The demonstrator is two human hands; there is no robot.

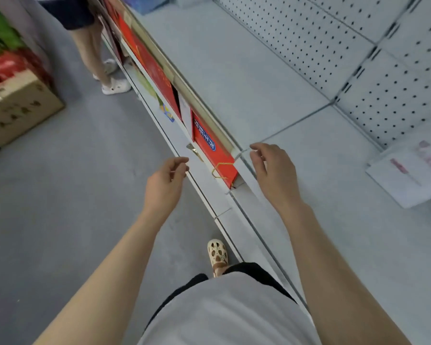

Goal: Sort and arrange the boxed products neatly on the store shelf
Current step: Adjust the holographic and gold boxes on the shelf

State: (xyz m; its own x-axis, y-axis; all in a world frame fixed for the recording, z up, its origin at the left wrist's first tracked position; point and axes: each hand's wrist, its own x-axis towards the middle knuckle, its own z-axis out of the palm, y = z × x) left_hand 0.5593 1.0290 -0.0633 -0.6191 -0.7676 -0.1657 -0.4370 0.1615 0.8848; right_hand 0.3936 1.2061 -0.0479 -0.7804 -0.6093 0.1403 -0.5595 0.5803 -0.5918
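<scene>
Head view, looking steeply down along a store shelf unit.

Hands: both reach forward, neither holding anything. The left hand (168, 174) hangs over the floor just outside the edge of the lower shelf (182, 130), fingers loosely curled, thumb near forefinger, nothing between them. The right hand (271, 168) hovers over the front lip of the upper shelf (234, 70), fingers relaxed and slightly bent. A thin strand seems to run near the fingertips, too fine to identify.

Task item: a red box (210, 150) with a blue label and a gold cord handle stands on the lower shelf, tucked under the upper shelf's front rail. It lies between the two hands and a little ahead of them, apart from both. Its long axis runs along the shelf edge, away from the person; the near end with the cord handle points toward the hands. More red boxes (144, 58) stand further along the same row, with a gap between.

Judgement: the right hand looks slightly nearer the near end, but the upper shelf lip stands between it and the box; the left hand has the open approach from the aisle side. A two-handed grip on the near end seems the likely next step.

Other: white paper sheets (408, 170) on the upper shelf; cardboard carton (20, 108) on the floor; another person's legs (97, 51) up the aisle.
</scene>
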